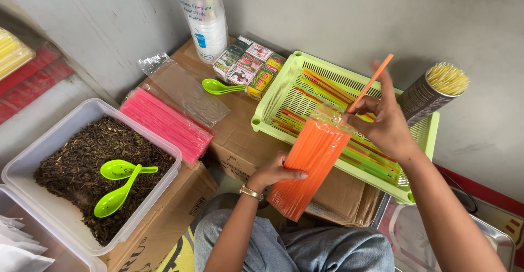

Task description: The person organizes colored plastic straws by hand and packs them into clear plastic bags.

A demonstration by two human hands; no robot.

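The left hand [274, 172] covers the middle of the orange straw pack [308, 165], and its palm and thumb are hidden behind the pack. The right hand [385, 123] blocks part of the green basket [278, 89]; its fingertip grip on the single orange straw [371, 82] is too small to resolve. The stack of cups [203, 15] is cut off by the top edge. The clear tub [33, 157] extends past the left edge. The small boxes [248, 64] carry print too small to tell.
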